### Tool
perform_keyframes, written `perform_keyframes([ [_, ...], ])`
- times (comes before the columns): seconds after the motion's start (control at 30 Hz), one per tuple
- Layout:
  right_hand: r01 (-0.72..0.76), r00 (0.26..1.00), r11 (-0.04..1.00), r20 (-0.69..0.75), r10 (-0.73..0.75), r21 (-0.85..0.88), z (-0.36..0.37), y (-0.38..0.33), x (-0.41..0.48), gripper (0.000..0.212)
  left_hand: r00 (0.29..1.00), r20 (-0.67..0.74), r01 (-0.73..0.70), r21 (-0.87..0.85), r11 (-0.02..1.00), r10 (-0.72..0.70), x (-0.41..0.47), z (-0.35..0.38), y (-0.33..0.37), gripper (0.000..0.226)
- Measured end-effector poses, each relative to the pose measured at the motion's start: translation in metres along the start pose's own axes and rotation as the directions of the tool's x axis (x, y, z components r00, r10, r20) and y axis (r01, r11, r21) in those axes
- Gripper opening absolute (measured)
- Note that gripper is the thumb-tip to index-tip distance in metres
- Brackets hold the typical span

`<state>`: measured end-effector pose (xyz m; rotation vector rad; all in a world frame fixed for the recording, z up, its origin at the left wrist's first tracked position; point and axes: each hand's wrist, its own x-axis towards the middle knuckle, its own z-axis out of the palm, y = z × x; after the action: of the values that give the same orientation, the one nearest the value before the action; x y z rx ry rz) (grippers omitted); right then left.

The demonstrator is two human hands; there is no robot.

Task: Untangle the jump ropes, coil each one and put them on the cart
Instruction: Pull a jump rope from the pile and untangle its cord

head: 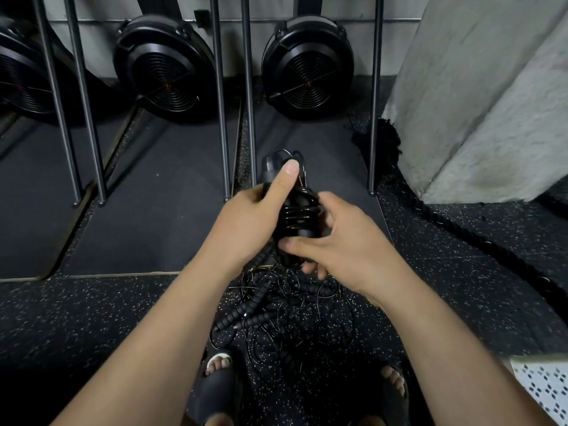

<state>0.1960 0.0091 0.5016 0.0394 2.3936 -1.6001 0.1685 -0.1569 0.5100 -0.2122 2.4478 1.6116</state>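
Observation:
A black jump rope bundle (296, 215), its thin cable wound round two ribbed handles, is held upright in front of me. My left hand (252, 216) grips the bundle from the left, thumb stretched up along it. My right hand (335, 241) pinches the lower part of the bundle from the right. On the speckled floor below lies a tangle of several more jump ropes (276, 315), black ribbed handles and thin cables mixed together. No cart is in view.
Rowing machines with black fan housings (166, 69) stand upright against the far wall, metal rails (250, 96) reaching down to dark mats. A concrete pillar (479, 96) rises at right, a thick battle rope (479, 241) runs along the floor. My sandalled feet (219, 379) flank the tangle.

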Motion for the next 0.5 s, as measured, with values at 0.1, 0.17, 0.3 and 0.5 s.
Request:
perform_keyframes([
  [0.1, 0.021, 0.999, 0.995, 0.034, -0.018, -0.099, -0.004, -0.005, -0.004, 0.042, 0.999, -0.035, 0.01, -0.154, 0.988, -0.016, 0.002, -0.006, 0.0, 0.072],
  [0.17, 0.04, 0.998, 0.996, 0.05, -0.036, -0.081, -0.003, -0.004, -0.004, 0.037, 0.996, -0.089, -0.009, -0.223, 0.975, -0.012, 0.004, -0.008, 0.0, 0.061],
  [0.3, 0.044, 0.997, 0.995, 0.052, -0.049, 0.091, -0.009, -0.003, -0.004, 0.027, 0.998, 0.023, 0.067, -0.495, 0.866, -0.065, 0.008, -0.015, 0.003, 0.052],
  [0.5, 0.003, 0.983, 0.957, 0.173, -0.056, 0.29, -0.012, 0.004, -0.003, 0.022, 0.994, 0.087, 0.1, -0.598, 0.796, -0.06, 0.008, -0.018, 0.006, 0.043],
])
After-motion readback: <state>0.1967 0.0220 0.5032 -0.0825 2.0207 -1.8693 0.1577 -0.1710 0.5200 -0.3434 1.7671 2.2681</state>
